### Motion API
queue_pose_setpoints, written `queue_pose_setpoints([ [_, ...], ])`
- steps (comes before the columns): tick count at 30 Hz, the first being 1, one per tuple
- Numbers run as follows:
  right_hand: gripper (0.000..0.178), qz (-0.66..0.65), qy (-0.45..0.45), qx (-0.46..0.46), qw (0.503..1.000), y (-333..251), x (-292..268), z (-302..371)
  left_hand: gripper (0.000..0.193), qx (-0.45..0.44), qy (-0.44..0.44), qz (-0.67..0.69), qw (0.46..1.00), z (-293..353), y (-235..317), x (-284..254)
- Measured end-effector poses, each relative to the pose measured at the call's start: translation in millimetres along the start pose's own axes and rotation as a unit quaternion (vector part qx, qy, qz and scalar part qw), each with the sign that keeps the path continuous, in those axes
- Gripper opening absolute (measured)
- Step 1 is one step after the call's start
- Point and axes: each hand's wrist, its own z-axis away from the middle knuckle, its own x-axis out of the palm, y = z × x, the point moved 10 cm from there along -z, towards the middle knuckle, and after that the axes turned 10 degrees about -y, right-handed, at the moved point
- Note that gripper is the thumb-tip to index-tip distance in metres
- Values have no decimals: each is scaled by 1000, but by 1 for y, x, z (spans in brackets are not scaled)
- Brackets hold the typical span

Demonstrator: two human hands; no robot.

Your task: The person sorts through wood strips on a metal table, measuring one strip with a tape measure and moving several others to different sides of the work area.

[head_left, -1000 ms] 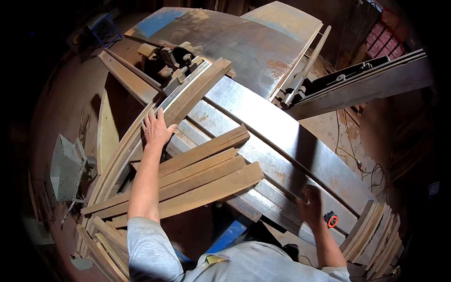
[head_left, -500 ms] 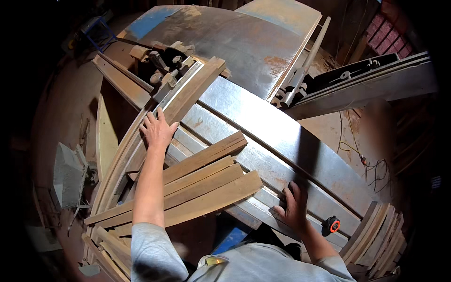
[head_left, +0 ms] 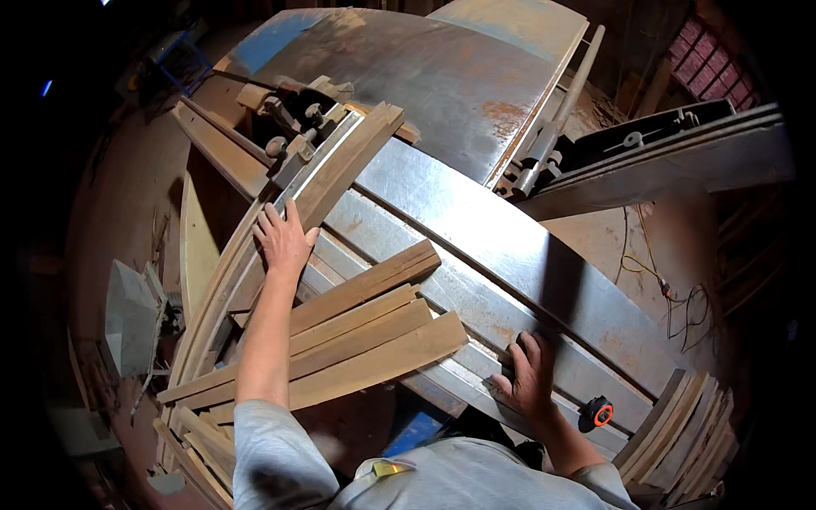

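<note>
My left hand (head_left: pixel 286 240) lies across a long wooden board (head_left: pixel 348 174), its thumb at the board's right edge and its fingers spread over the far-left side. That board rests along a pale metal fence (head_left: pixel 319 153) on a grooved metal table (head_left: pixel 476 229). To the right, my right hand (head_left: pixel 529 374) is at the table's near edge, fingers curled around something dark that I cannot make out. Several wooden strips (head_left: pixel 374 353) lie under and beside my left forearm, jutting over the table. A black and orange round knob (head_left: pixel 600 414) sits beside my right wrist.
A stack of curved-looking wooden pieces (head_left: pixel 680 433) sits at the table's right end. Beyond stands a broad rust-stained metal surface (head_left: pixel 425 76). A metal bar (head_left: pixel 561 119) and a long beam (head_left: pixel 671 157) lie far right. Cables (head_left: pixel 671 297) trail on the floor. More strips (head_left: pixel 200 446) lie near left.
Against the background, the grooved table with its wood has shifted slightly to the left, and both hands have moved along with it. Their grips look the same.
</note>
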Motion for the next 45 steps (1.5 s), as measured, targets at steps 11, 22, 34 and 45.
queue_pose_setpoints([
  [11,66,-10,-35,26,999,12,14,5,65,42,118,-59,990,-12,48,-6],
  [22,67,-9,-27,39,999,11,11,2,61,8,87,-43,995,-19,38,2],
  [34,66,-14,-24,32,999,9,8,-1,25,17,137,-130,982,-30,45,12],
  [45,66,-20,-17,32,999,10,11,0,22,40,78,-173,981,-43,51,29],
])
